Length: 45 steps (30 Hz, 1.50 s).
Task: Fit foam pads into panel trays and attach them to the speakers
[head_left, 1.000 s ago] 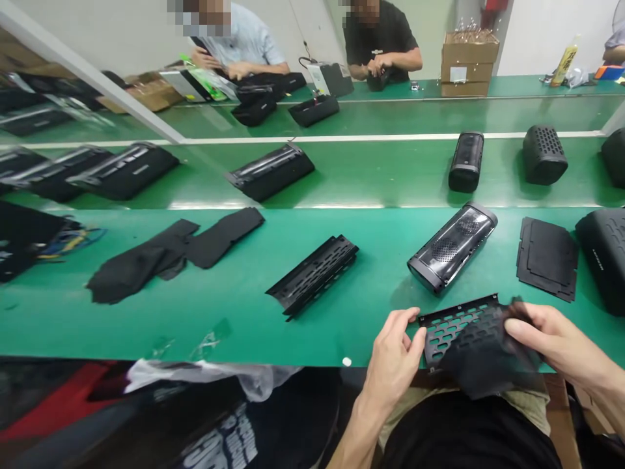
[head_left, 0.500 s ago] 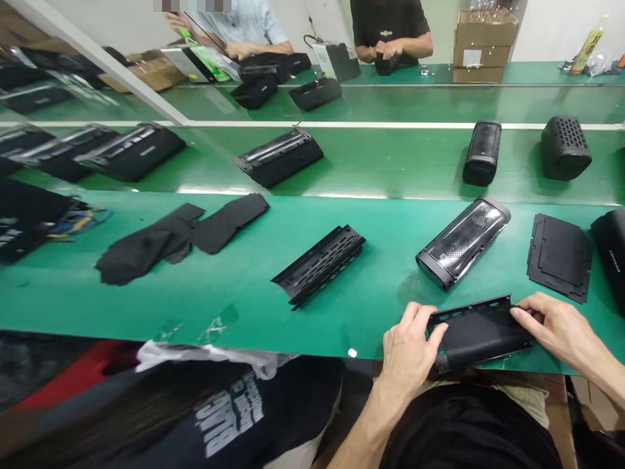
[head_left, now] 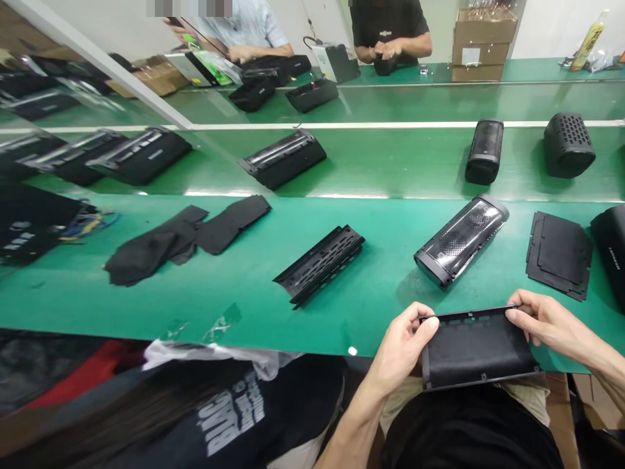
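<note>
Nearest, at the edge of the green desk [head_left: 254,280], we hold a curved black panel [head_left: 483,378] lined with a dark sheet [head_left: 476,348]. The fingers of our left hand [head_left: 401,340] are closed on its far left corner; those of our right hand [head_left: 549,326] grip its far right side. Just beyond lies a glossy speaker body [head_left: 461,241], with a slotted panel [head_left: 319,266] to its left and thin black pieces [head_left: 560,254] to its right. Farther off, we see two dark units [head_left: 484,151] [head_left: 569,144] on another green surface [head_left: 390,163].

The panel [head_left: 481,352] in the left hand [head_left: 403,347] is black. Beyond that hand, the black casing [head_left: 461,242] has dotted patches.
</note>
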Motion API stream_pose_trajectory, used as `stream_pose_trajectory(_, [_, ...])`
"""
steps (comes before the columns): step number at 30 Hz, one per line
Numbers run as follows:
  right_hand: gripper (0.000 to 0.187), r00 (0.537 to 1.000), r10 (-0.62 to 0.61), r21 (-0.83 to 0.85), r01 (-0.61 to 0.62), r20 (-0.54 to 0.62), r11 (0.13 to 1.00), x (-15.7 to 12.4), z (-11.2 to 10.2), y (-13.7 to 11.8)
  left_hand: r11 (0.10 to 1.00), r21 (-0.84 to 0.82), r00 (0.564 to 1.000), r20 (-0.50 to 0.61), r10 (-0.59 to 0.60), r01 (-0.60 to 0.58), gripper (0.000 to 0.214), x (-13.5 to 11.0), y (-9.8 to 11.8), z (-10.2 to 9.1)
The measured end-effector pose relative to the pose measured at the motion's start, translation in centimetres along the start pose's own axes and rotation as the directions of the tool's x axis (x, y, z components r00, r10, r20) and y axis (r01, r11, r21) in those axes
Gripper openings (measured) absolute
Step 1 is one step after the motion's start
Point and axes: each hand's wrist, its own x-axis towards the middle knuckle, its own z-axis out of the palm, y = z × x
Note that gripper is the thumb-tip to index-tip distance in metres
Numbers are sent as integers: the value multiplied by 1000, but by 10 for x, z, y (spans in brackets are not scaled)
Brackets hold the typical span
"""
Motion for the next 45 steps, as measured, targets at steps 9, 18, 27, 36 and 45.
stream_pose_trajectory(9, [56,997,74,270,-77,21,960,-12,18,18,958,-262,993,16,-116,116,60,-8,-17,6])
stream_pose_trajectory(18, [58,997,69,267,-63,-15,962,-9,22,17,974,-217,995,-47,-85,73,55,-7,-23,6])
stream_pose_trajectory(27, [56,998,63,289,-63,9,955,-10,21,20,964,-257,997,-26,-74,65,56,-8,-26,4])
stream_pose_trajectory(36, [63,998,67,253,-60,-18,966,-8,22,15,977,-203,997,-29,-77,69,56,-10,-16,3])
stream_pose_trajectory(45, [60,998,54,224,-49,-15,973,-7,25,14,983,-172,997,-33,-69,63,55,-9,-25,0])
